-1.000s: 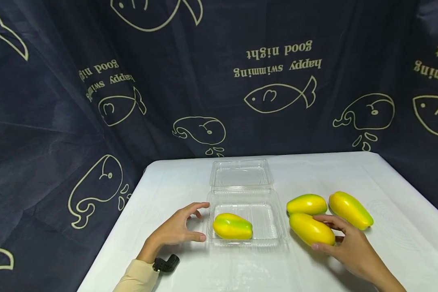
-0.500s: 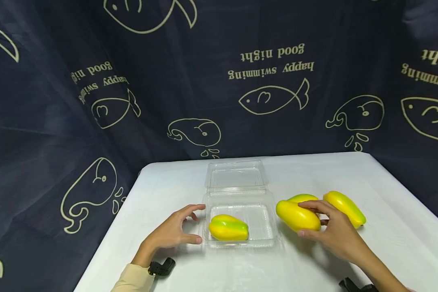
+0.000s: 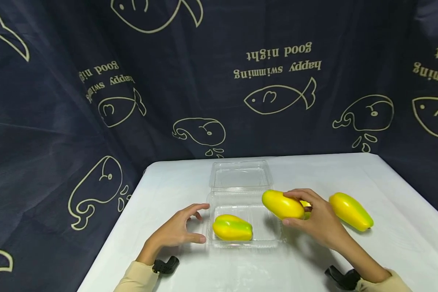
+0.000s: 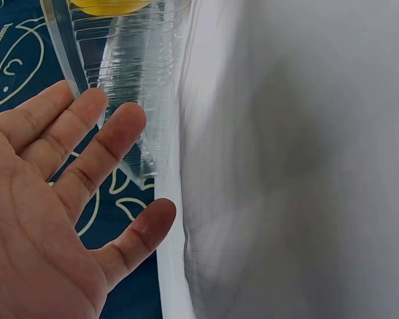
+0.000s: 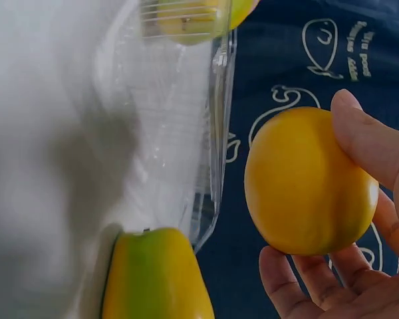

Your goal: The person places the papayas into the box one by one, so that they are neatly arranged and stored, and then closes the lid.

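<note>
My right hand [image 3: 319, 221] grips a yellow papaya [image 3: 281, 205] between thumb and fingers, raised at the right side of a clear plastic clamshell box [image 3: 264, 217]. In the right wrist view the held papaya [image 5: 312, 183] appears end-on, apart from the box. Another yellow-green papaya [image 3: 232, 228] lies in the left part of the box. At the box's left wall, my left hand [image 3: 177, 229] is spread with nothing in it; its fingertips are close to the plastic [image 4: 130, 60], and whether they touch it I cannot tell.
The box's lid [image 3: 241, 176] is folded back behind it. On the white table [image 3: 398, 227], one papaya [image 3: 350, 211] lies to the right. Another papaya [image 3: 305, 203] is mostly hidden behind my right hand. Dark printed cloth [image 3: 204, 81] hangs around the table.
My right hand has lifted the papaya and carried it left from beside the other fruit to the box's right side. The left hand stays in place beside the box.
</note>
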A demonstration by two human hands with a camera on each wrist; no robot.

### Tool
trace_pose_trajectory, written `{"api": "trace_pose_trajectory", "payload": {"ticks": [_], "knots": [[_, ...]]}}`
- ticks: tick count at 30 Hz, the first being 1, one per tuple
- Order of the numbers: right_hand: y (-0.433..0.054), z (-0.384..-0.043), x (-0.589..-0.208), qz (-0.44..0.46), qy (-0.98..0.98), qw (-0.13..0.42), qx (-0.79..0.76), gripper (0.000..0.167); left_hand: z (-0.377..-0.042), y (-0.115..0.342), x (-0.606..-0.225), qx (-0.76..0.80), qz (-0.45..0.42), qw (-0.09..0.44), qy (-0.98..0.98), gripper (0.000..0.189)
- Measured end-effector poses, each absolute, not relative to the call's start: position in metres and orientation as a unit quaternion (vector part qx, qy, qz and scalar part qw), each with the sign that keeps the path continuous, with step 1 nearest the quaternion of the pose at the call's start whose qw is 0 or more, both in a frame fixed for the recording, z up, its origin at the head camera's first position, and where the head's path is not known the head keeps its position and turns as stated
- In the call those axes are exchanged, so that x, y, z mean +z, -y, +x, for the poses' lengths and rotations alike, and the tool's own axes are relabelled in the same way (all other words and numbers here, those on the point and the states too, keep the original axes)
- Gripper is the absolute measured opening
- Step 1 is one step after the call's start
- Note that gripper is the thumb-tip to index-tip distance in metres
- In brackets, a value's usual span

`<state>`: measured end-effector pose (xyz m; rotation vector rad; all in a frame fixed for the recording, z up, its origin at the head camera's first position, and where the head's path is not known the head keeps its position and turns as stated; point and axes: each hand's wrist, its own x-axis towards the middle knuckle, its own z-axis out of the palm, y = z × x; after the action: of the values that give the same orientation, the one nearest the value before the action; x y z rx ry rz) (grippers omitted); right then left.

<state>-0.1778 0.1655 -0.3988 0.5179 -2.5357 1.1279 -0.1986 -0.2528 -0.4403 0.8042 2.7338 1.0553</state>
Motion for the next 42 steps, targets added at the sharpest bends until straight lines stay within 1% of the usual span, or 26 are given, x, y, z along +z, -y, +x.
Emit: {"api": "trace_pose_trajectory", "payload": {"ticks": [12, 18, 26, 37, 42], "knots": [[-0.138, -0.206, -0.398, 0.220, 0.871, 0.100, 0.429, 0.067, -0.198, 0.254, -0.439, 0.347, 0.267, 0.048, -0.898, 0.087], [-0.123, -0.219, -0.396, 0.248, 0.863, 0.081, 0.432, 0.066, -0.199, 0.255, -0.439, 0.351, 0.268, 0.049, -0.896, 0.088], [-0.100, -0.235, -0.398, 0.262, 0.852, 0.055, 0.450, 0.063, -0.200, 0.255, -0.440, 0.353, 0.270, 0.050, -0.894, 0.089], [-0.074, -0.240, -0.403, 0.252, 0.862, 0.013, 0.440, 0.060, -0.198, 0.255, -0.439, 0.353, 0.267, 0.051, -0.895, 0.087], [-0.068, -0.239, -0.412, 0.265, 0.870, 0.012, 0.416, 0.058, -0.198, 0.255, -0.439, 0.351, 0.265, 0.051, -0.896, 0.088]]}}
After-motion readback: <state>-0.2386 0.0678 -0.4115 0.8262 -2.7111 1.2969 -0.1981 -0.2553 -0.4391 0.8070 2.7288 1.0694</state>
